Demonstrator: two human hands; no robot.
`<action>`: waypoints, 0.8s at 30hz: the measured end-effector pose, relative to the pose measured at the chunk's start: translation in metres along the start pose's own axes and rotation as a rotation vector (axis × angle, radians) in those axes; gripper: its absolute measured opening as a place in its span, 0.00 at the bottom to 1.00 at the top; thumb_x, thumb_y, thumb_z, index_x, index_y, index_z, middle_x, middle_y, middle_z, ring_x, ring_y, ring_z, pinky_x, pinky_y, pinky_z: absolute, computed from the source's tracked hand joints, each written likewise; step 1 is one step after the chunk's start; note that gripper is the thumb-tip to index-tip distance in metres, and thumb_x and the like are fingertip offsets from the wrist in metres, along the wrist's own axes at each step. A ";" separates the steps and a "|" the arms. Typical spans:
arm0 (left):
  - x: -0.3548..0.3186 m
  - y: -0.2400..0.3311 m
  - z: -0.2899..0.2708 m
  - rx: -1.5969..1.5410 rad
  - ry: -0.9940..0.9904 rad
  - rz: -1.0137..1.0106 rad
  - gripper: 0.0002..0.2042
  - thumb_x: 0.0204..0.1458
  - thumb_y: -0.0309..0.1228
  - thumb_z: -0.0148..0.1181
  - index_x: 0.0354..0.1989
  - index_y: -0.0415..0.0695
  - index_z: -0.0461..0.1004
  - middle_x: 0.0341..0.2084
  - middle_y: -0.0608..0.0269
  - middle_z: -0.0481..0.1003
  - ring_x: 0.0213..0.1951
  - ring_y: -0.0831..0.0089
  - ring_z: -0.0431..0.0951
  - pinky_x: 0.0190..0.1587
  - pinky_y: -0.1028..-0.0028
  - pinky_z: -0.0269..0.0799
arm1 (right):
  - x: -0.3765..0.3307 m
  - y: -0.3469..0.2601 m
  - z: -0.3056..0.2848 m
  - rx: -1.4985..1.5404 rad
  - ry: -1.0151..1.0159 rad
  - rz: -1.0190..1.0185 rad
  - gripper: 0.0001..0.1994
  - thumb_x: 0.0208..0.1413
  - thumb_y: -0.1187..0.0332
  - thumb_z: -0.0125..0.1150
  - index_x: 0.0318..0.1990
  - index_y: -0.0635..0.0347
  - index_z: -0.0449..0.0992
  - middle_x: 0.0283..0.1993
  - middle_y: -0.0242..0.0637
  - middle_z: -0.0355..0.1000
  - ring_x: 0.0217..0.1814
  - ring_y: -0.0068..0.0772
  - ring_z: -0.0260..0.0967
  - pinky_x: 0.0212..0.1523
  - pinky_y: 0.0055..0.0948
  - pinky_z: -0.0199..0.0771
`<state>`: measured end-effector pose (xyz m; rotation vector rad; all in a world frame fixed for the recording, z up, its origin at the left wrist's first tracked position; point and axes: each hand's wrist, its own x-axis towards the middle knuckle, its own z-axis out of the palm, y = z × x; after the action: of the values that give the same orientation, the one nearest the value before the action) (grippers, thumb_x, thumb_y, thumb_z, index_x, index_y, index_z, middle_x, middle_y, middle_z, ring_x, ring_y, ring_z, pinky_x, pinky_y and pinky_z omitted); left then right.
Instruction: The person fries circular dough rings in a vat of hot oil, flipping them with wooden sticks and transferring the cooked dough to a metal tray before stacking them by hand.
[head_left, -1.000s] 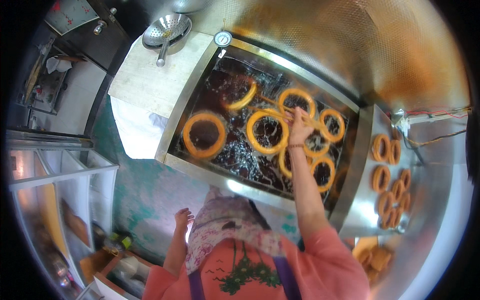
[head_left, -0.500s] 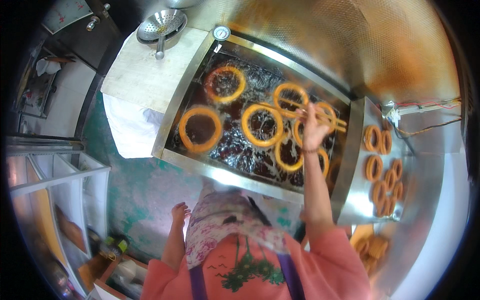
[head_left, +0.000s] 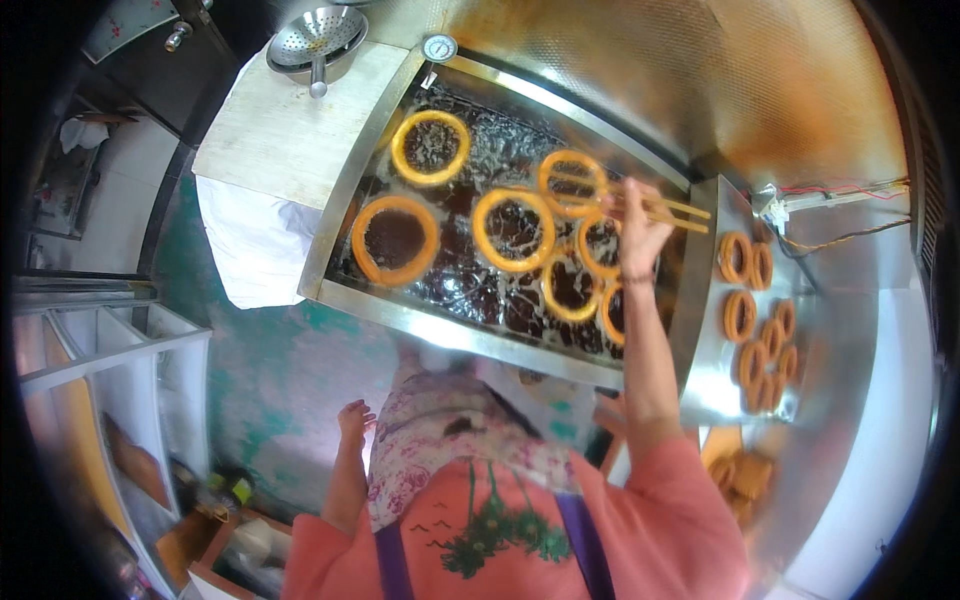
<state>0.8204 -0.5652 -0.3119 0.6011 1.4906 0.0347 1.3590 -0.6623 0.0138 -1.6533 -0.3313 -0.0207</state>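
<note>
Chopsticks (head_left: pixel 655 207) now lifted higher and further right than half a second back, tips reaching across the ring (head_left: pixel 572 183) at the far side of the fryer (head_left: pixel 470 330); clamped in the right hand (head_left: pixel 638 232), fingers curled shut round the pair. Earlier seen lower, over the cluster of rings near the right wall of the vat. Left hand (head_left: pixel 352 418) unchanged, hanging by the hip with fingers loosely spread, gripping nothing.

Seven golden-orange dough rings afloat in dark bubbling oil: two large ones at left (head_left: pixel 395 240) and upper left (head_left: pixel 430 147), one in the middle (head_left: pixel 514 229), the rest crowded and overlapping under the right forearm. Thin, hollow, evenly browned, froth around each.

Darker finished rings (head_left: pixel 762 320) stacked on the steel draining tray (head_left: pixel 712 390) just right of the vat. Round dial thermometer (head_left: pixel 439 47) at the vat's far corner. Perforated skimmer (head_left: pixel 316 38) resting on the pale counter (head_left: pixel 280 140) at left.
</note>
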 end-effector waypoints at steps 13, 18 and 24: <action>-0.030 0.027 0.022 0.002 0.017 0.034 0.17 0.46 0.23 0.51 0.47 0.35 0.66 0.30 0.56 0.71 0.26 0.66 0.74 0.26 0.71 0.72 | 0.010 0.043 0.025 -0.139 -0.272 0.083 0.09 0.52 0.70 0.57 0.36 0.68 0.73 0.33 0.42 0.74 0.32 0.30 0.73 0.35 0.27 0.76; -0.005 -0.026 -0.015 0.155 0.000 0.127 0.17 0.46 0.24 0.51 0.47 0.36 0.66 0.31 0.55 0.71 0.27 0.65 0.74 0.26 0.71 0.72 | 0.027 0.068 0.024 -0.127 -0.244 -0.006 0.08 0.53 0.72 0.56 0.37 0.69 0.72 0.32 0.41 0.73 0.32 0.31 0.73 0.33 0.26 0.76; -0.043 0.006 0.006 0.000 0.054 -0.032 0.17 0.46 0.23 0.51 0.47 0.37 0.66 0.32 0.54 0.72 0.27 0.64 0.74 0.25 0.70 0.71 | 0.029 0.063 0.000 -0.043 -0.185 -0.043 0.07 0.54 0.73 0.54 0.36 0.70 0.71 0.34 0.42 0.73 0.33 0.32 0.73 0.33 0.27 0.76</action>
<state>0.8238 -0.5788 -0.2707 0.5799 1.5517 0.0264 1.4015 -0.6611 -0.0416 -1.6945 -0.5098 0.0941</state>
